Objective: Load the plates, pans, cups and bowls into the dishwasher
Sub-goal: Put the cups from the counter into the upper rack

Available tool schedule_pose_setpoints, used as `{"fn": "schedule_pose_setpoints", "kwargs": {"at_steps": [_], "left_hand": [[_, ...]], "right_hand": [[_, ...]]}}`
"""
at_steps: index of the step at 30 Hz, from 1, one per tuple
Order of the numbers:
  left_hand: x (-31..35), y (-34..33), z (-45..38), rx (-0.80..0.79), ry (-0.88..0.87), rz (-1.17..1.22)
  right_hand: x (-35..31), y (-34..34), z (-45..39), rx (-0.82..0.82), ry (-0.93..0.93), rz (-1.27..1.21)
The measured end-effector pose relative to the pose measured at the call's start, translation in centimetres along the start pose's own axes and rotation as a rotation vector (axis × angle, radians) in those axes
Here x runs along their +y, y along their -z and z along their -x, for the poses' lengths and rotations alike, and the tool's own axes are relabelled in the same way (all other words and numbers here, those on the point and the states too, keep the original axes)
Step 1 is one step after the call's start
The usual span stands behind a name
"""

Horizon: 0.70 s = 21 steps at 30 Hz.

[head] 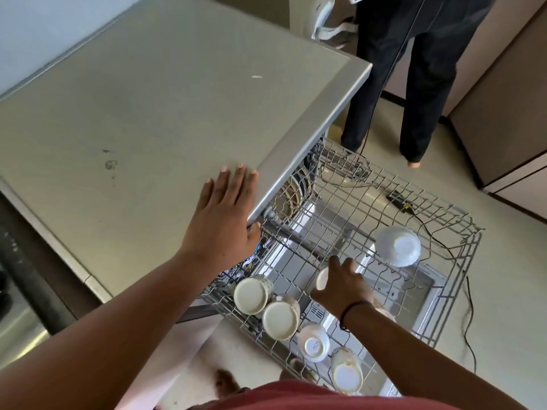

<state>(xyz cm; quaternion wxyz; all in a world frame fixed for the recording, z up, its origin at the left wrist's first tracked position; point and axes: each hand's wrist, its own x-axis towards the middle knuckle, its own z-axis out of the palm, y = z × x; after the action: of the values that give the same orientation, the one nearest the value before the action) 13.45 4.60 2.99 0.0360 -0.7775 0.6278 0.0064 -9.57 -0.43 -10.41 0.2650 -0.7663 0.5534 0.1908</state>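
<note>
The dishwasher's upper wire rack (414, 199) is pulled out under the steel counter (133, 108). Several cream cups (251, 295) stand upside down along its near left side, with a small white bowl (314, 344) among them. A white bowl (398, 245) lies upside down at the rack's right. My left hand (225, 214) rests flat on the counter's corner, thumb under the edge. My right hand (340, 282) reaches into the rack and holds a cream cup (322, 278), which it mostly hides. Plates (294, 193) stand in the lower rack under the counter.
Another person in dark trousers (414, 69) stands just beyond the rack. A black cable (461, 261) and a small device (401, 202) lie on the floor beneath and right of the rack. Cabinets (509, 119) line the right side.
</note>
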Motion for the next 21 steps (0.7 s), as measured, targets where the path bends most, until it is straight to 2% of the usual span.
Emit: {"fn": "schedule_pose_setpoints", "kwargs": {"at_steps": [3,13,21], "left_hand": [[0.0,0.0,0.0,0.007,0.002,0.007],[0.1,-0.1,0.0,0.006,0.015,-0.005],[-0.1,-0.3,0.0,0.008,0.011,0.0]], "right_hand": [[0.0,0.1,-0.3,0.018,0.011,0.08],[-0.1,-2.2,-1.3,-0.094,0.09,0.187],[0.9,-2.9,-3.2,-0.189,0.165,0.165]]}}
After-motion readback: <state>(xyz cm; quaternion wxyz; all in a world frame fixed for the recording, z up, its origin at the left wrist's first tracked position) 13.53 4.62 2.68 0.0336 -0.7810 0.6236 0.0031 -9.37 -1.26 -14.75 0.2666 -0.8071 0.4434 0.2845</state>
